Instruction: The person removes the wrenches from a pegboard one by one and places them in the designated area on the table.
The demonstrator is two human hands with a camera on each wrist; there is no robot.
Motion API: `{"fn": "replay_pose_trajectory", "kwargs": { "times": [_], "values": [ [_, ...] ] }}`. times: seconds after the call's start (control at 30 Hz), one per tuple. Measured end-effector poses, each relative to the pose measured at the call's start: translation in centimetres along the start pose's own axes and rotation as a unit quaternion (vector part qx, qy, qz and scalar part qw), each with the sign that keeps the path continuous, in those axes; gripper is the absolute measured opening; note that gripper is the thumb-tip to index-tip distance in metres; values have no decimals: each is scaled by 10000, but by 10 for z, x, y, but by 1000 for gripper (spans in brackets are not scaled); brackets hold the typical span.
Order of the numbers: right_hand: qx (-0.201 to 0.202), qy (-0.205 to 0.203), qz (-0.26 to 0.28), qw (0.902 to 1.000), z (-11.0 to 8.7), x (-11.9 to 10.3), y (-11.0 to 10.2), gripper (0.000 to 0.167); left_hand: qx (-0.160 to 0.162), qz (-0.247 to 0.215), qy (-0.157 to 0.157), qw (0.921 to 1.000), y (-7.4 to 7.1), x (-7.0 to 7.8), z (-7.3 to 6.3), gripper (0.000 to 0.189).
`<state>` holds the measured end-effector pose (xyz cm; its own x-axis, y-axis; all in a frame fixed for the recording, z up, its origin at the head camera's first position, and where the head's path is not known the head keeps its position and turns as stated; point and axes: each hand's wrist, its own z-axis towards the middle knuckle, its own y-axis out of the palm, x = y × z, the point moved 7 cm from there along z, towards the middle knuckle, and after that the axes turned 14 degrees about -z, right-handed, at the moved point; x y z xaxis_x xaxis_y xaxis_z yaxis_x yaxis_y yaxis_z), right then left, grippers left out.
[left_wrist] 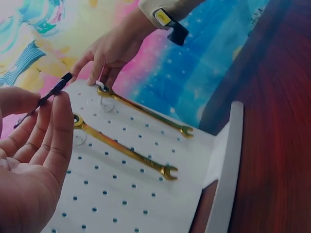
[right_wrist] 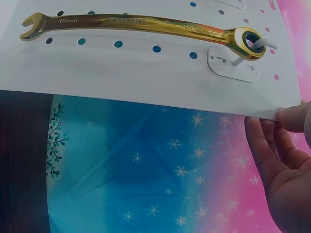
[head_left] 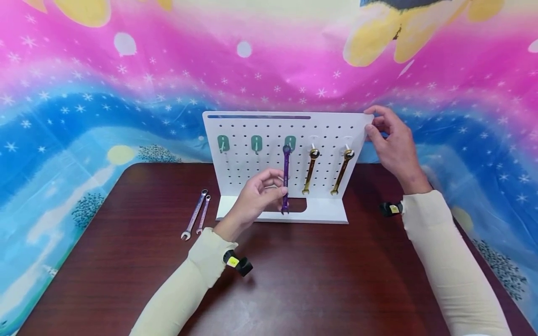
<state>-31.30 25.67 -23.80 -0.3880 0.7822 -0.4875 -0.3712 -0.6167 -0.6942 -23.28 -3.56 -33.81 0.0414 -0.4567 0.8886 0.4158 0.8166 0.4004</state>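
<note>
Purple wrench [head_left: 286, 164], left hand [head_left: 258, 193] pinching, partly hides green hook [head_left: 292, 139]; right hand [head_left: 394, 144] grips pegboard [head_left: 275, 163].

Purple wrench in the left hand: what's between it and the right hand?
In the head view, two gold wrenches hang on the white pegboard between the purple wrench and the right hand.

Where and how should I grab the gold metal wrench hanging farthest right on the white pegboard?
Probably best is pinching the gold metal wrench mid-shaft, coming from the front. Its ring end hangs on the white hook and the white pegboard stands behind it, leaving the slim shaft exposed towards you.
</note>
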Motion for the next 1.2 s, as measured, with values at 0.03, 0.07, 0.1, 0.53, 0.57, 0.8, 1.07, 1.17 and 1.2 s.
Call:
{"fn": "replay_pose_trajectory", "kwargs": {
  "times": [0.03, 0.07, 0.1, 0.53, 0.57, 0.8, 1.07, 1.17, 1.2],
  "values": [
    [6, -7, 8, 10000, 0, 0, 0, 40, -11, 92, -27, 10000, -2, 0, -2, 31],
    [19, -15, 27, 10000, 0, 0, 0, 39, -31, 188, -59, 9998, -4, 0, -5, 30],
    [29, -18, 36, 10000, 0, 0, 0, 39, -57, 263, -87, 9996, -6, 0, -7, 30],
    [53, 7, 55, 10000, -1, 3, 0, 39, 307, 720, -143, 9968, -50, 8, -49, 31],
    [49, 0, 49, 10000, 0, 2, 0, 39, 360, 785, -182, 9961, -54, 8, -54, 31],
    [-1, 25, -28, 10000, -1, 0, 1, 39, 382, 1595, -412, 9856, -80, 14, -84, 29],
    [-40, 31, 21, 10000, 0, -1, 2, 38, 393, 2320, -321, 9714, -115, 27, -104, 29],
    [-17, 41, -16, 10000, 0, 0, 0, 39, 458, 2493, -481, 9661, -126, 31, -106, 29],
    [-12, 46, -29, 10000, 0, 0, -1, 39, 497, 2538, -535, 9645, -130, 32, -107, 28]
  ]
}}
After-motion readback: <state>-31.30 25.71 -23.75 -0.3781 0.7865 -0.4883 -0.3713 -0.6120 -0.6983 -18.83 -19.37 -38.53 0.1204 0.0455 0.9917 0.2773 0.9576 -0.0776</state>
